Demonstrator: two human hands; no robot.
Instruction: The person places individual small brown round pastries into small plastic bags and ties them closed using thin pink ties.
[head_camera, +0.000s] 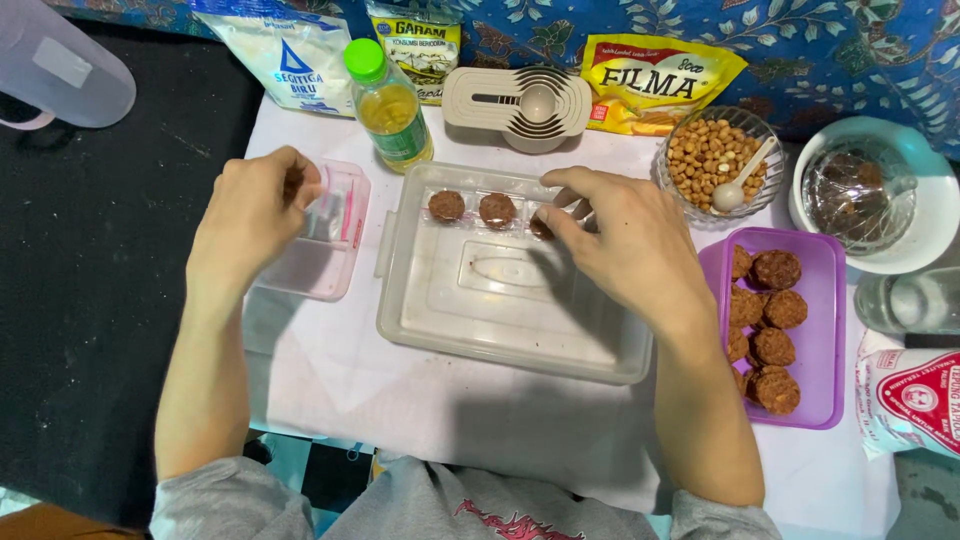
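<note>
A clear rectangular tray (440, 320) lies in the middle of the white table. Two small brown patties (447, 205) (497, 210) sit in a row along its far edge. My right hand (625, 245) reaches over the tray and its fingertips pinch a third brown patty (541, 229) right beside them. My left hand (255, 210) hovers over a small pink-rimmed clear box (330, 250) at the tray's left, fingers curled on a small dark piece that is mostly hidden.
A purple tray (825, 330) holding several brown patties lies at the right. Behind stand a bowl of peanuts (710, 150) with a spoon, nested measuring spoons (520, 105), an oil bottle (390, 105), several packets and a white bowl (925, 215). The table's left edge drops to dark floor.
</note>
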